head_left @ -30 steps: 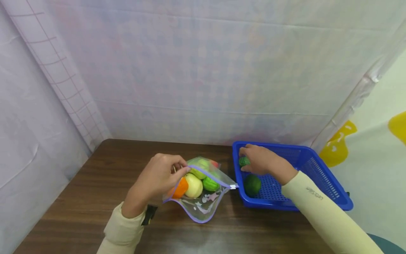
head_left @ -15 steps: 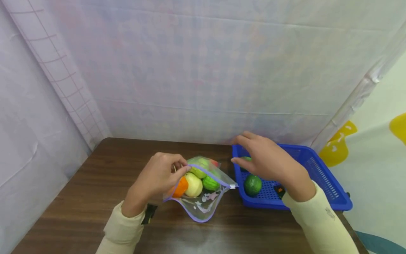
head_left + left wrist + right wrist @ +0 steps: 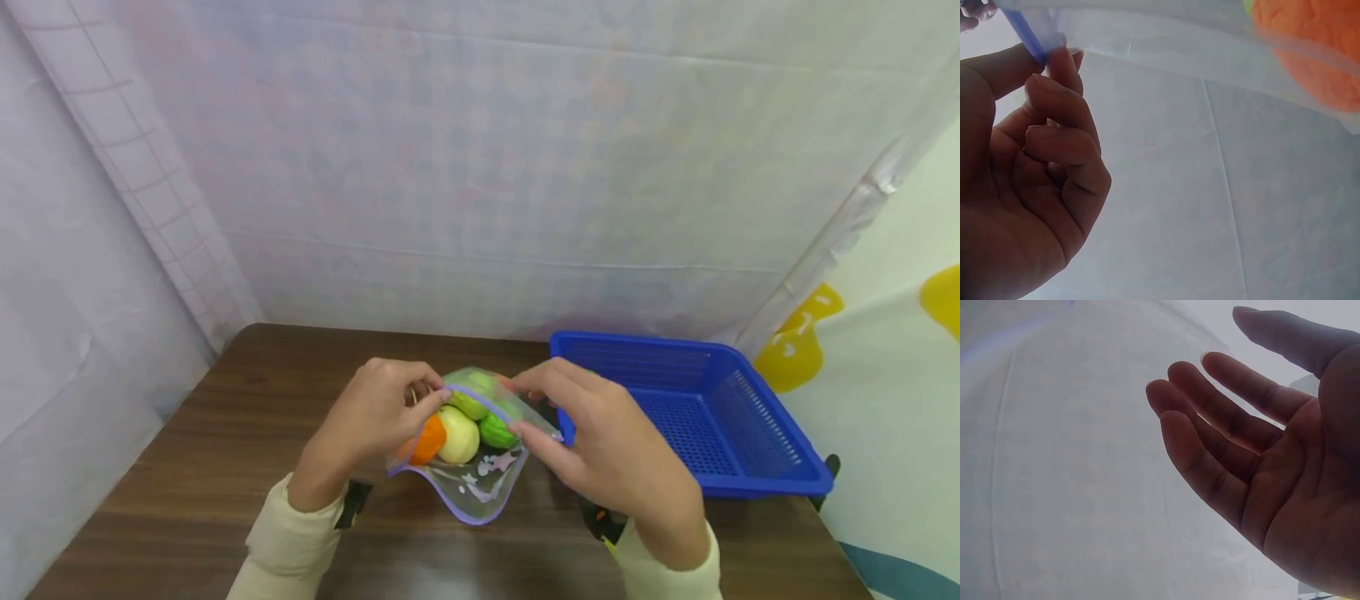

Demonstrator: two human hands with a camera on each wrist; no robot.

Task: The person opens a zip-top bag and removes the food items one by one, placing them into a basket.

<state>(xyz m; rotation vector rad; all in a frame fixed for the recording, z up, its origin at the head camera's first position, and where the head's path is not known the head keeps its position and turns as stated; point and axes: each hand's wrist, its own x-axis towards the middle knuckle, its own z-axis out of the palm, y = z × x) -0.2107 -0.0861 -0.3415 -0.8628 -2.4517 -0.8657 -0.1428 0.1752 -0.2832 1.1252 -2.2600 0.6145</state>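
Note:
A clear zip bag (image 3: 491,500) with a purple-edged mouth lies gaping on the table. Inside it are an orange thing (image 3: 427,440), a pale yellow-green round fruit (image 3: 458,435), a green ribbed vegetable (image 3: 497,430) and other produce. My left hand (image 3: 381,410) pinches the purple rim at the bag's left; in the left wrist view, thumb and forefinger hold that edge (image 3: 1029,37). My right hand (image 3: 600,433) reaches over the bag's right corner, thumb and fingers apart on either side of the rim. The right wrist view shows its palm (image 3: 1285,481) holding nothing, fingers slightly bent.
A blue slotted basket (image 3: 757,482) stands to the right, its left end hidden behind my right hand. The brown wooden table (image 3: 225,467) ends in front of a pale patterned cloth wall (image 3: 465,183).
My right hand has left a bumpy green thing in the basket, lifted, and moved left to the bag's right corner, holding nothing. My left hand keeps its pinch on the rim.

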